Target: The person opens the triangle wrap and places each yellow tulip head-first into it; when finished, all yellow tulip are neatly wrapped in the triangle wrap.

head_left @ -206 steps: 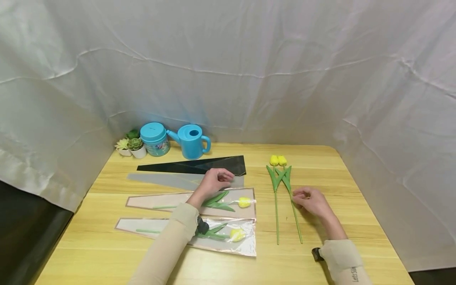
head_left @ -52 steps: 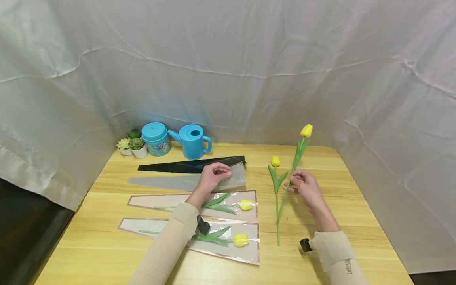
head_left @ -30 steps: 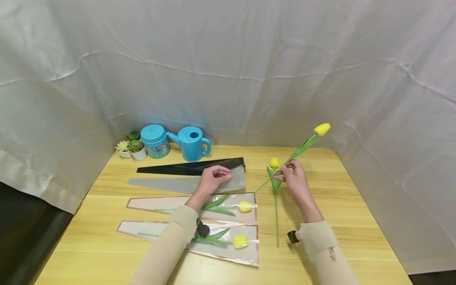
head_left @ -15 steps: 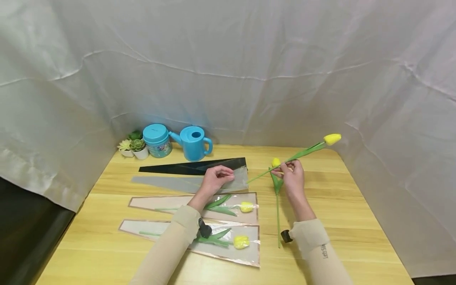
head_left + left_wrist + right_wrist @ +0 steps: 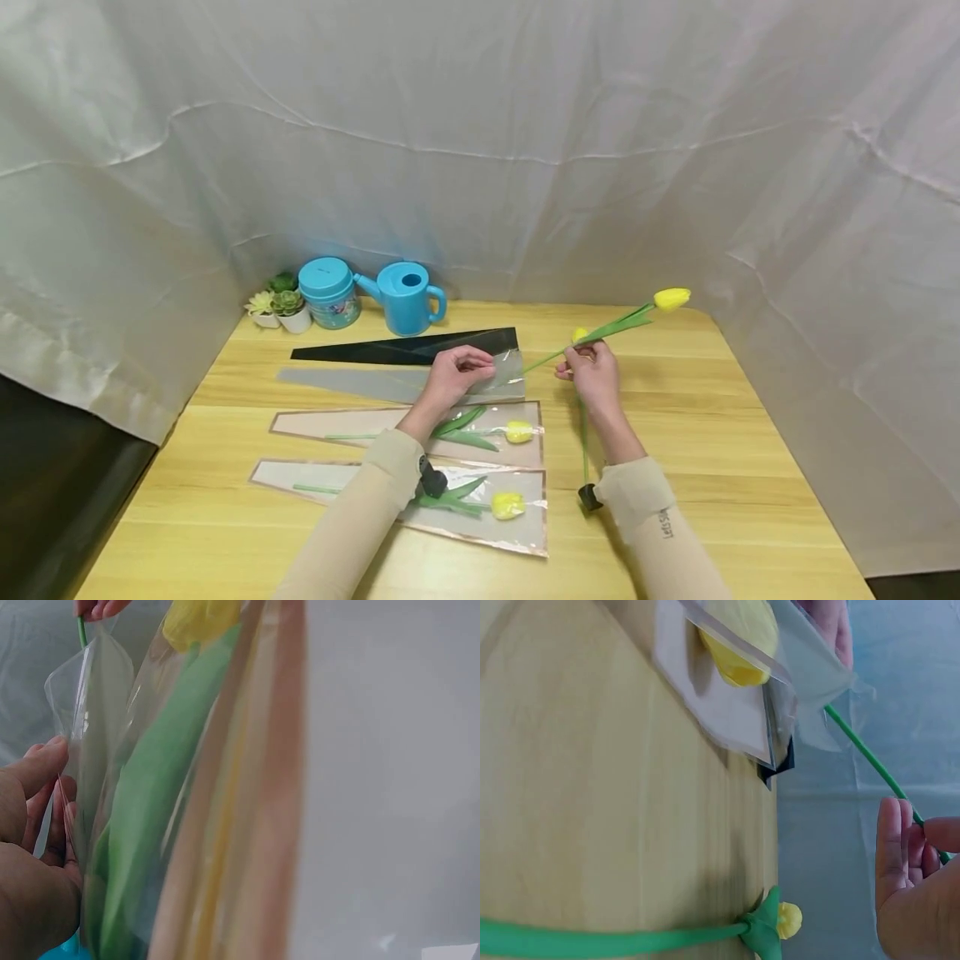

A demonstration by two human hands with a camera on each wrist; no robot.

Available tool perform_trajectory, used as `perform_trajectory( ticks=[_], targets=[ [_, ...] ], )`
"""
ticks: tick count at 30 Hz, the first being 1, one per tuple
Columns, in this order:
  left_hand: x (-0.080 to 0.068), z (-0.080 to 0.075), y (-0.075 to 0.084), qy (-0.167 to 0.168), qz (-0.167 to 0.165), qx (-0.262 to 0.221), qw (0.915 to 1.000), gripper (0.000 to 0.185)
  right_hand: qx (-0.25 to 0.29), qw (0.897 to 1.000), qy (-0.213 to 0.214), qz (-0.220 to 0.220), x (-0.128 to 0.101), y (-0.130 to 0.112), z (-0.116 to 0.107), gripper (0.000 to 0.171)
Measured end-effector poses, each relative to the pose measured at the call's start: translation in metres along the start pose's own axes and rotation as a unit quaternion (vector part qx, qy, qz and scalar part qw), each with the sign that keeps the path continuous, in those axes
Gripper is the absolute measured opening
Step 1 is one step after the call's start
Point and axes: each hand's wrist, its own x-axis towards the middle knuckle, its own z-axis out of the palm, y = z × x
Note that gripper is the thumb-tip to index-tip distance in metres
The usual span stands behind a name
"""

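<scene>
- Since half a second ago, the right hand (image 5: pixel 592 377) has carried its yellow tulip (image 5: pixel 670 298) leftward, so the stem tip now sits at the mouth of the clear sleeve (image 5: pixel 420 385), centre of the head view.
- Right hand: fingers pinched on the stem, flower head raised toward the upper right.
- Left hand (image 5: pixel 453 379): fingertips pinch the sleeve's upper layer and lift it open at the wide end; the sleeve lies on the counter (image 5: pixel 720 433) between the black sleeve (image 5: pixel 420 347) and two wrapped tulips (image 5: pixel 517 431).
- Doing it well, I judge, means keeping the mouth lifted, aiming the stem low along the sleeve's length, and sliding slowly so the leaves do not snag.
- Another tulip (image 5: pixel 579 335) lies on the counter under the right hand.
</scene>
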Motion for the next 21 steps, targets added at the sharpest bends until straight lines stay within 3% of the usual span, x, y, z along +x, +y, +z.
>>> perform_trajectory(
  ticks=[7, 21],
  targets=[
    [0.001, 0.001, -0.003, 0.000, 0.001, -0.004, 1.0000, 0.019, -0.042, 0.999, -0.006, 0.011, -0.002, 0.006, 0.009, 0.025],
    [0.003, 0.007, -0.002, -0.004, 0.018, -0.006, 0.9998, 0.018, -0.064, 0.998, -0.024, 0.017, -0.005, 0.017, 0.025, 0.026]
  ],
)
